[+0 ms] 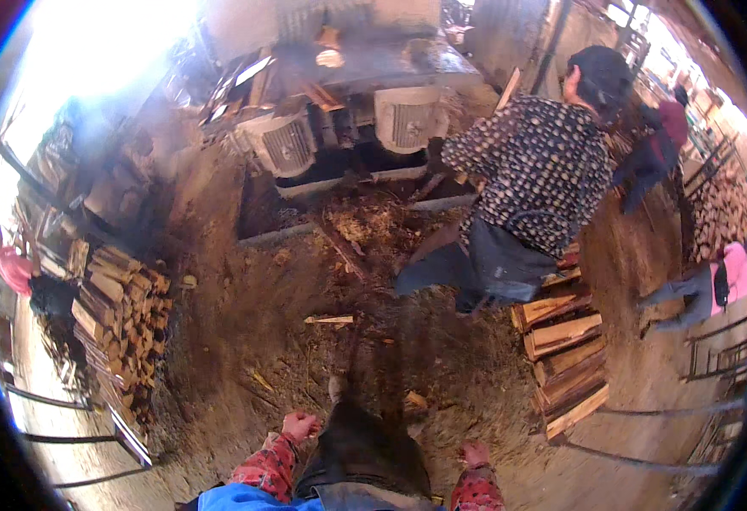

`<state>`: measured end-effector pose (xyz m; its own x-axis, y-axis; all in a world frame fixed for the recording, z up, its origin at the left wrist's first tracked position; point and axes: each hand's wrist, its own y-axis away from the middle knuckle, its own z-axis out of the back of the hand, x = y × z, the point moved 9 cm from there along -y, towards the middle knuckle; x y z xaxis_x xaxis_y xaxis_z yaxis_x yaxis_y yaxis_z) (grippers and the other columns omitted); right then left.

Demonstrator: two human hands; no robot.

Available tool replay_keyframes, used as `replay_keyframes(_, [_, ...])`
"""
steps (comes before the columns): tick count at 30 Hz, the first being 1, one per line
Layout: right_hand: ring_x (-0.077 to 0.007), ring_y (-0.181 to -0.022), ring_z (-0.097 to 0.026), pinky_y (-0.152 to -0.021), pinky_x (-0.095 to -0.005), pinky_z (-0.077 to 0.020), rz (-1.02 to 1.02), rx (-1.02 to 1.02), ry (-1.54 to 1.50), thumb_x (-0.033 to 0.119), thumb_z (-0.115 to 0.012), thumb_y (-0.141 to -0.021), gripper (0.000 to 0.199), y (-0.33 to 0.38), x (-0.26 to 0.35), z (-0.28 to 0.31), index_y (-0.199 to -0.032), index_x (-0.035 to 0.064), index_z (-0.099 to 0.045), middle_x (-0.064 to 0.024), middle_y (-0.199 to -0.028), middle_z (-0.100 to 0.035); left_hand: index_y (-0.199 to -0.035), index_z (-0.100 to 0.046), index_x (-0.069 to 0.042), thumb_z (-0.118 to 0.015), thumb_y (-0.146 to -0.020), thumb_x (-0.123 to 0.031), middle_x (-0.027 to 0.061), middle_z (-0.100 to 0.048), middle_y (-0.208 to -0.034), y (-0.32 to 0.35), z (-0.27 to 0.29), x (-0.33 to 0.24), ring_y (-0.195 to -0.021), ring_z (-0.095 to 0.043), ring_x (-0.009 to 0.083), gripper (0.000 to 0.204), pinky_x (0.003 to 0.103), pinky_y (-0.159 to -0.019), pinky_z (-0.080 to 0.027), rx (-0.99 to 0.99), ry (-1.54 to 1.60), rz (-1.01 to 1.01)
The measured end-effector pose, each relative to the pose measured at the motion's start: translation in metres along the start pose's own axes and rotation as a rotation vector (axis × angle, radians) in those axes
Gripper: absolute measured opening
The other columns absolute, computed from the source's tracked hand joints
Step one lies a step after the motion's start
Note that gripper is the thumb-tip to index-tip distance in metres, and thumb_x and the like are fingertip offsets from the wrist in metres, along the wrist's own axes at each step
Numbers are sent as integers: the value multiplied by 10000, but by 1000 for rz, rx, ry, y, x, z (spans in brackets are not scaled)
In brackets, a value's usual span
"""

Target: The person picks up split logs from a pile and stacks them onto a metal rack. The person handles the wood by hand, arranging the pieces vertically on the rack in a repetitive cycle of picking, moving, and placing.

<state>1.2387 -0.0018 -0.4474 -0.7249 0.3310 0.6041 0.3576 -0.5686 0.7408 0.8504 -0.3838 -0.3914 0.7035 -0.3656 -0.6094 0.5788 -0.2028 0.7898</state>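
Left hand [302, 425] looks loosely fisted; right hand [475, 454], I can't tell. Best step clear of the stick [329, 319] at 12 o'clock.

Right-hand grip [476, 454]: blurred, contents indeterminable. Red right sleeve [477, 491]: cut by lower edge. Upper left: lost in glare [109, 43].
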Motion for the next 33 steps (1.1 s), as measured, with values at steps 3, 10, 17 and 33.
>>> replay_keyframes(3, [-233,-622,-646,-599,-383,-529,-22,34,-38,392,-571,-809,388,-11,35,-19,-844,20,-674,-130,-732,-664,-859,-594,29,-621,-865,-159,153,-635,-746,-7,21,32,-562,-600,204,190,324,-463,-491,7,144,149])
replay_keyframes(10, [-192,-652,-655,-599,-324,-530,90,156,315,299,-597,-820,310,-56,102,-95,-930,22,-684,-115,-777,-691,-885,-596,22,-625,-862,-158,124,-646,-762,-33,41,-28,-604,-620,192,184,309,-492,-508,98,255,23])
replay_keyframes(17, [-176,-659,-651,-589,-324,-519,44,271,51,281,-604,-838,293,-62,210,-163,-971,26,-662,-83,-774,-684,-893,-589,27,-621,-881,-142,119,-651,-785,-62,95,-140,-627,-637,194,173,320,-518,-529,-112,325,-166])
replay_keyframes(33, [-239,-977,-628,-825,-349,-497,576,369,479,338,-658,-851,493,-103,621,-328,-1185,-15,-579,-155,-1094,-647,-918,-602,72,-597,-854,-112,153,-664,-779,-50,147,-208,-670,-668,217,195,336,-585,-561,-325,348,-63])
